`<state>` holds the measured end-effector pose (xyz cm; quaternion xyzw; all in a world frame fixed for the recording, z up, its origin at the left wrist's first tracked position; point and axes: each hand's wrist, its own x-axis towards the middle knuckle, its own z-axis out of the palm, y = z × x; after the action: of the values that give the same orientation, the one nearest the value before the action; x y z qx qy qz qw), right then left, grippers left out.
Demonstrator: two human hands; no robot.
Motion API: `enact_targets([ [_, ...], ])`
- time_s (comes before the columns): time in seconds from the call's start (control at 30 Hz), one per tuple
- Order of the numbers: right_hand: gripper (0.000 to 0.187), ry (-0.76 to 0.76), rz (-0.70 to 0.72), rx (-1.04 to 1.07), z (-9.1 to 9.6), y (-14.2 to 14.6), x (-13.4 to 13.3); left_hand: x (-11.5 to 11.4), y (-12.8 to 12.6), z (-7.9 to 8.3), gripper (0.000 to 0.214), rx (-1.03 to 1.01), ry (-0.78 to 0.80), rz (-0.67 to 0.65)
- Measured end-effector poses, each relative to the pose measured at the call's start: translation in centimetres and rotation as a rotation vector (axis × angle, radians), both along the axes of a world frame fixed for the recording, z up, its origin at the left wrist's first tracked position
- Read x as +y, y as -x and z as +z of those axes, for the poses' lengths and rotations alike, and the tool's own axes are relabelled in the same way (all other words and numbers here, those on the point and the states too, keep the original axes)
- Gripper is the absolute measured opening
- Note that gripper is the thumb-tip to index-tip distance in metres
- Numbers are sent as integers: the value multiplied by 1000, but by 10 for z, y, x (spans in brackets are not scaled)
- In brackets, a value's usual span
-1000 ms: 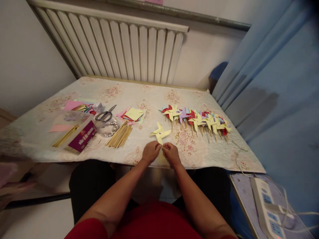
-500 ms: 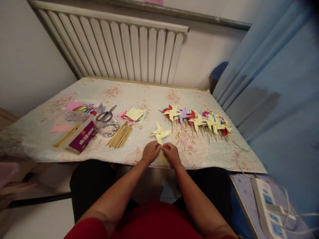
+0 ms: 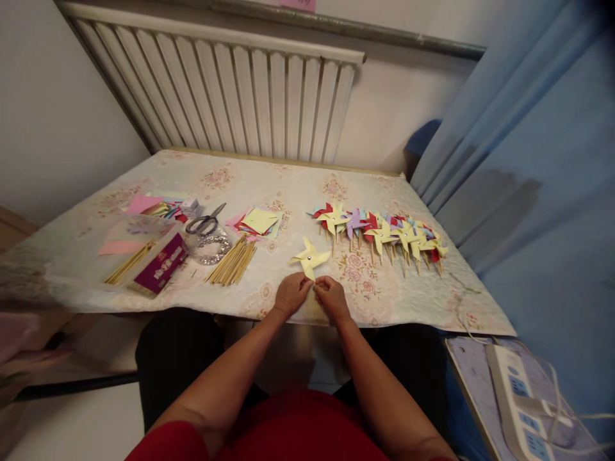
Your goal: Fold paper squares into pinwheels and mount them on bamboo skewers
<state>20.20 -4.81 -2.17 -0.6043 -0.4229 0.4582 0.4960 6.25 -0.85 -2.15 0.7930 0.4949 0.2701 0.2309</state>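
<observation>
A pale yellow paper pinwheel (image 3: 310, 258) with a round pin at its centre stands just beyond my fingertips, near the table's front edge. My left hand (image 3: 292, 293) and my right hand (image 3: 331, 296) pinch together at its lower blade, the fingers of both closed on it. Whether a stick runs down between the hands is hard to make out. To the left of them lies a bundle of wooden sticks (image 3: 233, 261). Finished pinwheels (image 3: 382, 234) in yellow, red, purple and blue lie in a row at the right.
Behind the sticks are cut paper squares (image 3: 259, 221), a clear dish of pins (image 3: 211, 248) and scissors (image 3: 205, 223). Further left lie a purple-labelled bag (image 3: 161, 262) and coloured paper (image 3: 144, 203). A power strip (image 3: 519, 403) sits at the lower right, beside the blue curtain (image 3: 528, 160).
Almost nothing differs. Both hands keep their pinch at the yellow pinwheel's lower blade, and the whole view has shifted very slightly.
</observation>
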Motion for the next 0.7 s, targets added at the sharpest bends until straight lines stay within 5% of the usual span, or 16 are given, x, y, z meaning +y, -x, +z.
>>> enact_targets([
  [0.7, 18, -1, -7, -12, -1, 0, -1, 0, 0, 0, 20, -5, -4, 2],
])
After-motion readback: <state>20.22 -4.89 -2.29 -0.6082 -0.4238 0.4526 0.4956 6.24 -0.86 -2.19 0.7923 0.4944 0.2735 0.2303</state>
